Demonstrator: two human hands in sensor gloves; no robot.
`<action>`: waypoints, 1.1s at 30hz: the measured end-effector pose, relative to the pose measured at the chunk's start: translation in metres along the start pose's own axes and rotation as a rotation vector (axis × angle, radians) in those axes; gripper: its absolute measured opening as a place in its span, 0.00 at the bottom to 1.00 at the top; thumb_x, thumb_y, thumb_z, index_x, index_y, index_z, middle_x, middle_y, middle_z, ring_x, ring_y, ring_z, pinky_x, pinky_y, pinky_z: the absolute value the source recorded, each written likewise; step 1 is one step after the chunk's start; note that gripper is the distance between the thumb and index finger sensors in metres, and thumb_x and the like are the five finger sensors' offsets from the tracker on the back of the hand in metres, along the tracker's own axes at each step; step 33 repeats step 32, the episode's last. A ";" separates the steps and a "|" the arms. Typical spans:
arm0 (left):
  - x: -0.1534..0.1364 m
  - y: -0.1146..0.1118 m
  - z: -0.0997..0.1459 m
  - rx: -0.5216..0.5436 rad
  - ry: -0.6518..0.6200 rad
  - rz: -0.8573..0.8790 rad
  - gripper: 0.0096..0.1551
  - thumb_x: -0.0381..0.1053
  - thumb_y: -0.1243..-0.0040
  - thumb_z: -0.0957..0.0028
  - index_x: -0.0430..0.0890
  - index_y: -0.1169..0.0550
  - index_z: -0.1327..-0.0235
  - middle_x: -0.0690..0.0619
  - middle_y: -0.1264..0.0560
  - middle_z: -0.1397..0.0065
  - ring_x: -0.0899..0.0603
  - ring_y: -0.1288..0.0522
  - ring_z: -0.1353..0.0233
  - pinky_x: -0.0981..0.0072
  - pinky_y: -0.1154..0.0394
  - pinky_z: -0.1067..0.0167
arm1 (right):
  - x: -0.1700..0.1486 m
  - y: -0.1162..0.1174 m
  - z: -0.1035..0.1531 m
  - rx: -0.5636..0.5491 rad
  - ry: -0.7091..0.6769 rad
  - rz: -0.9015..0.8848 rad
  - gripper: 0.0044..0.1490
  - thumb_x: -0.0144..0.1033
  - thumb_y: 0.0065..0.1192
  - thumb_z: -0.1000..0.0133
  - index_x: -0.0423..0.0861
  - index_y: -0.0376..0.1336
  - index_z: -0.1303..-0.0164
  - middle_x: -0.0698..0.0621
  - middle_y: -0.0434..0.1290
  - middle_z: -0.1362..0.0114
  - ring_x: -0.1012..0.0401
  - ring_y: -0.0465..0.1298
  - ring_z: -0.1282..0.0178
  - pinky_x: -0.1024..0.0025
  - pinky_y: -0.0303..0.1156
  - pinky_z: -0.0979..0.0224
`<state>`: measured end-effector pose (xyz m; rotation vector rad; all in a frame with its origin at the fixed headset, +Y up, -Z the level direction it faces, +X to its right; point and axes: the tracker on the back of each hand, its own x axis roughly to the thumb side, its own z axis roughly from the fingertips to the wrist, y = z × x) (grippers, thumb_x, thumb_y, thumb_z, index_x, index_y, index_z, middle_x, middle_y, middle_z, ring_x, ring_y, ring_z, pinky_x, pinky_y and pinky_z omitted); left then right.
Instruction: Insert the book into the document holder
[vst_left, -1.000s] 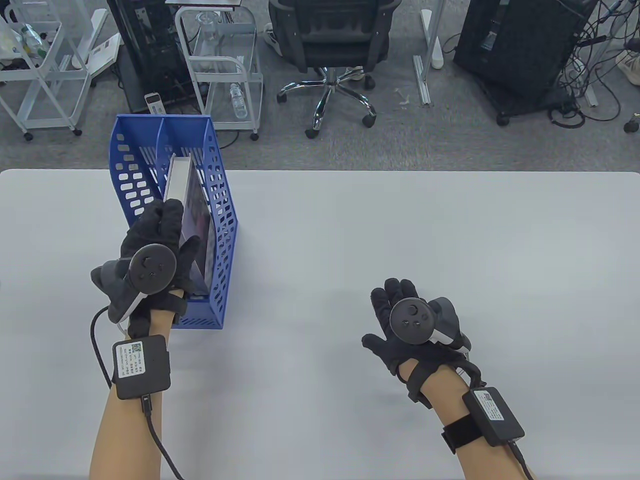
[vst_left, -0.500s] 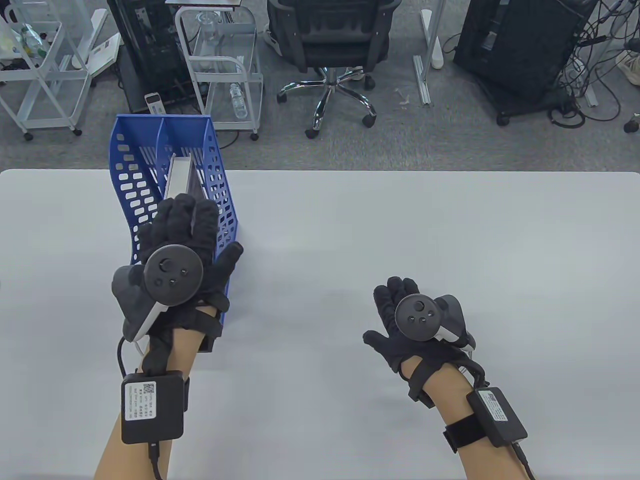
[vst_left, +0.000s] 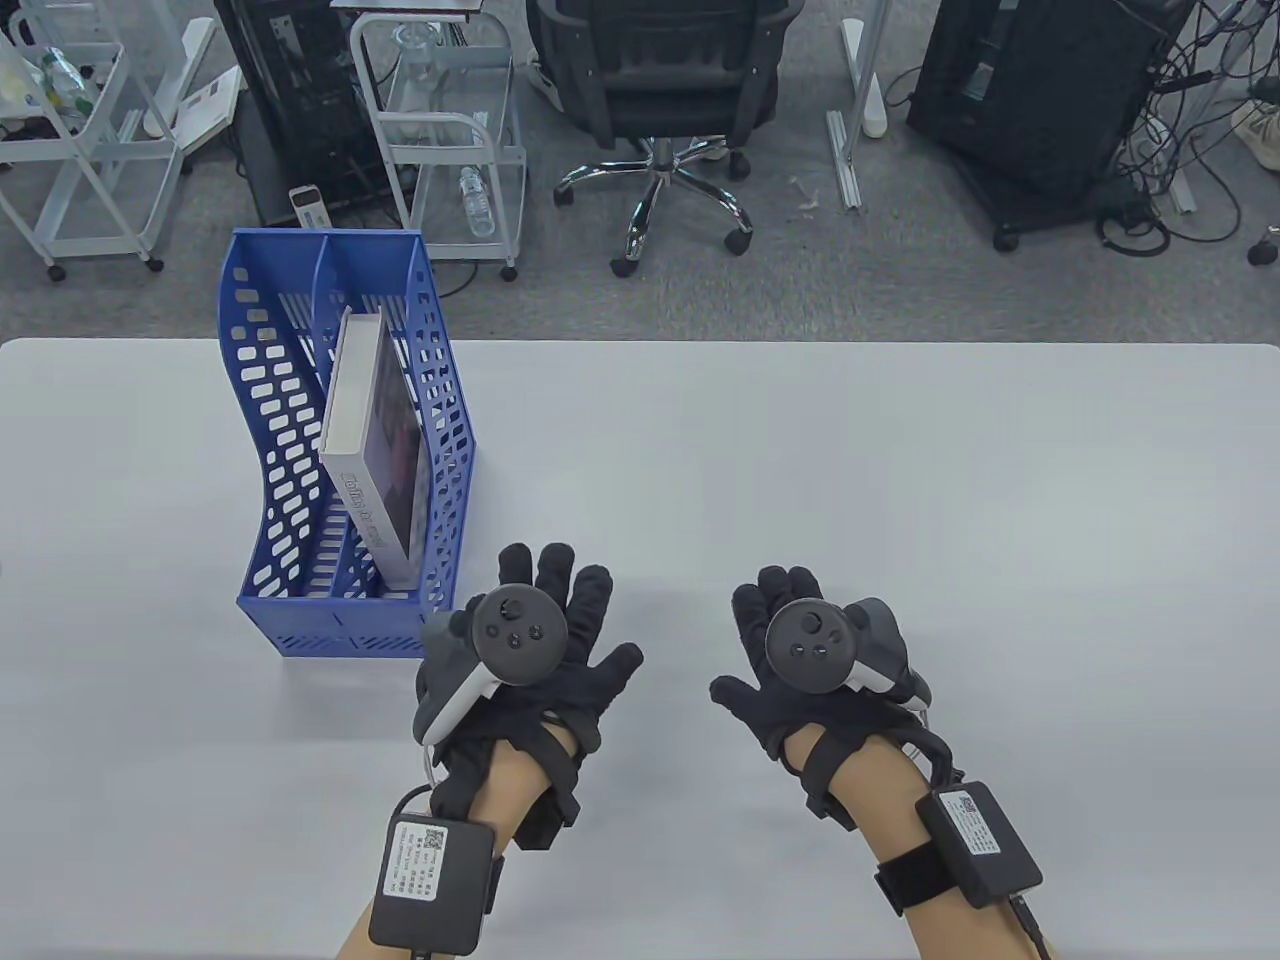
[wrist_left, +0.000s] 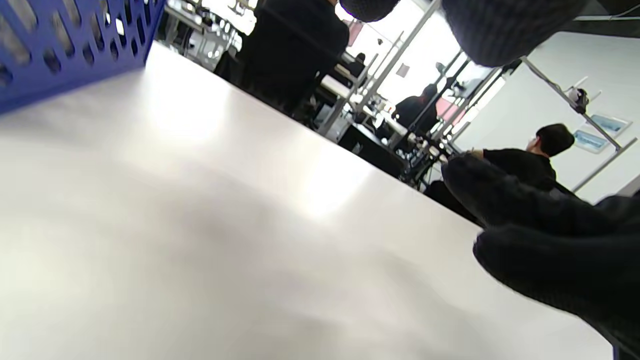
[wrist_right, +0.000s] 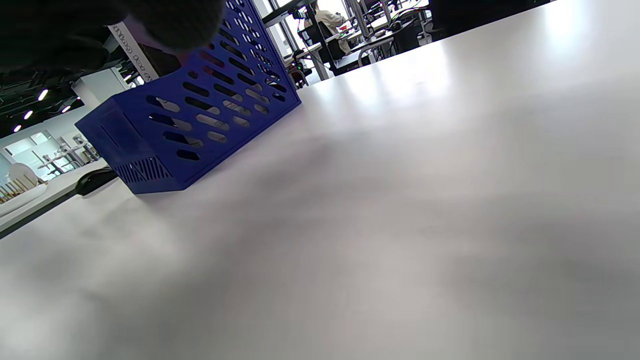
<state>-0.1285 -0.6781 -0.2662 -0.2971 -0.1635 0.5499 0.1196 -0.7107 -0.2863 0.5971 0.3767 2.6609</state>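
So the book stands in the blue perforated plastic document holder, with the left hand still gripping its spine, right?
Not quite. The white-spined book does stand in the blue perforated plastic document holder, but the table view shows the left hand off it, fingers spread over the white table, holding nothing.

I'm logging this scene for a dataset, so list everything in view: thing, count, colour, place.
document holder: 1, blue, table's left.
book: 1, white-edged, dark cover, upright in the holder's right slot.
table: 1, white.
office chair: 1, black, on the floor behind the table.
wire carts: 2, white, floor at back left.
left hand: 1, black glove, fingers spread, near the holder's front corner.
right hand: 1, black glove, fingers spread, beside the left.
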 end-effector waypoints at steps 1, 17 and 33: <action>-0.002 -0.004 -0.002 -0.014 0.001 0.009 0.48 0.73 0.47 0.54 0.62 0.49 0.21 0.61 0.64 0.15 0.46 0.74 0.17 0.34 0.66 0.26 | 0.001 0.001 0.000 0.009 0.001 0.002 0.56 0.56 0.57 0.47 0.35 0.34 0.31 0.33 0.29 0.25 0.33 0.29 0.28 0.26 0.39 0.33; -0.040 -0.034 -0.015 -0.045 0.095 -0.014 0.52 0.73 0.48 0.54 0.63 0.59 0.26 0.62 0.70 0.19 0.46 0.76 0.18 0.34 0.68 0.27 | 0.009 0.023 -0.007 0.107 0.001 0.036 0.58 0.57 0.56 0.47 0.36 0.29 0.32 0.34 0.26 0.26 0.33 0.27 0.28 0.26 0.37 0.33; -0.037 -0.036 -0.015 -0.047 0.093 -0.048 0.52 0.73 0.48 0.54 0.64 0.60 0.26 0.62 0.71 0.19 0.46 0.78 0.19 0.35 0.69 0.28 | 0.008 0.024 -0.006 0.126 0.007 0.016 0.58 0.57 0.56 0.47 0.36 0.30 0.31 0.34 0.26 0.26 0.33 0.27 0.28 0.26 0.37 0.33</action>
